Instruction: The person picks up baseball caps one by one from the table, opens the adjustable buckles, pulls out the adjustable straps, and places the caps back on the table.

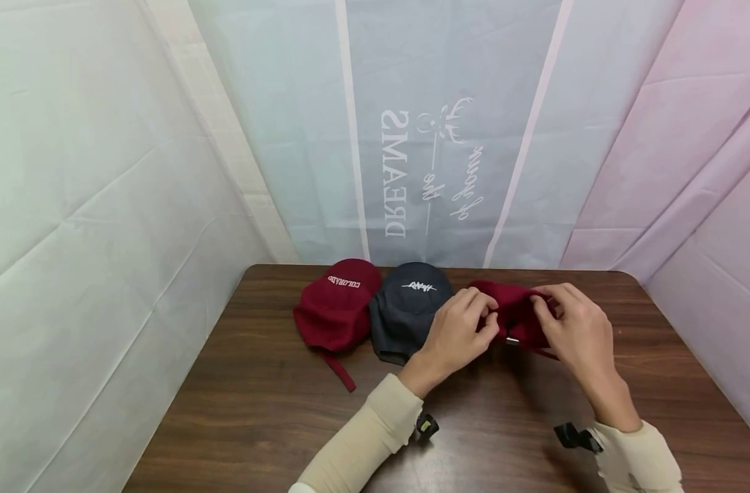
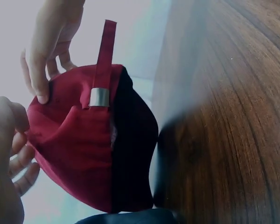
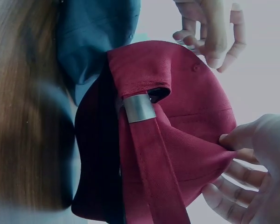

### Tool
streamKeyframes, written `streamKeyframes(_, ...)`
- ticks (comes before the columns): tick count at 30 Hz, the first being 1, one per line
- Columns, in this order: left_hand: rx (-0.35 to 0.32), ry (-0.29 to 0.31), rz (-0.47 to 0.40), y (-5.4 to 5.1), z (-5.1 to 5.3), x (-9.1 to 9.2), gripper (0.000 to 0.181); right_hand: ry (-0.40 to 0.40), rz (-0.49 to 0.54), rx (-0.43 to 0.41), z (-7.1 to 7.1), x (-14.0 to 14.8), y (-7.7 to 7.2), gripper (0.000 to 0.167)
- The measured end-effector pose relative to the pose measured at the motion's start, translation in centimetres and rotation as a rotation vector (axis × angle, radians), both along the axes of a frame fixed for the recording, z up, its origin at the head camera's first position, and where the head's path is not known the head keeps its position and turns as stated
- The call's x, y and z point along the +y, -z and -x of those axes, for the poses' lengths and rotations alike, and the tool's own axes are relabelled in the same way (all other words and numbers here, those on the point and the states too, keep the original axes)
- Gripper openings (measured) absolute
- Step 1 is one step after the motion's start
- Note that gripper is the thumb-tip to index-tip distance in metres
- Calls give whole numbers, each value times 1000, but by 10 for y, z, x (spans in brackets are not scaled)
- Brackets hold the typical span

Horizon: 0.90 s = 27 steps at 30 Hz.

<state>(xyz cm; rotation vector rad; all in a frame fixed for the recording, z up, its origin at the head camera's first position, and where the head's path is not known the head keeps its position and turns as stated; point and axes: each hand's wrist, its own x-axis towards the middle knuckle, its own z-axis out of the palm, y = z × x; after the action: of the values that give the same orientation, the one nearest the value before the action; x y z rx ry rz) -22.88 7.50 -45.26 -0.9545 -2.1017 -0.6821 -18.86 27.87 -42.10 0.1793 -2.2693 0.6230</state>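
Note:
A dark red cap (image 1: 513, 311) with a back strap and a silver metal buckle (image 3: 140, 108) is between both hands. Thumb and fingers of the right hand (image 1: 575, 329) pinch the cloth at its crown, drawing a fold in the right wrist view. On the other side, the left hand (image 1: 458, 332) has its thumb and fingertips at the crown's edge, seemingly pinching it lightly. Its dark brim (image 2: 133, 154) sits low, close to the wooden table. To the left lie a dark grey cap (image 1: 406, 318) with white lettering and a red cap (image 1: 334, 311) marked COLORADO.
The brown wooden table (image 1: 258, 424) has rounded back corners. Pale cloth (image 1: 289, 103) with printed words hangs behind it, and more cloth stands at both sides. The COLORADO cap's strap (image 1: 338, 370) trails toward the front.

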Motion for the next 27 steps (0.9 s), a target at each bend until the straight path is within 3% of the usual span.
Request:
streamKeyframes(5,141,50,134,0,-5,0,12,-8,8,3,3,-3,-4,13)
streamKeyframes(12,273,35,337,10,-9,0,21,-12,14,11,6,-7,-9,12)
streamKeyframes(18,297,-30,415,18,-9,-2,23,-14,27,10,7,-9,-14,11)
streamKeyframes(27,293,-158,411,25,-10,-1,24,-23,44,-15,7,-13,-18,9)
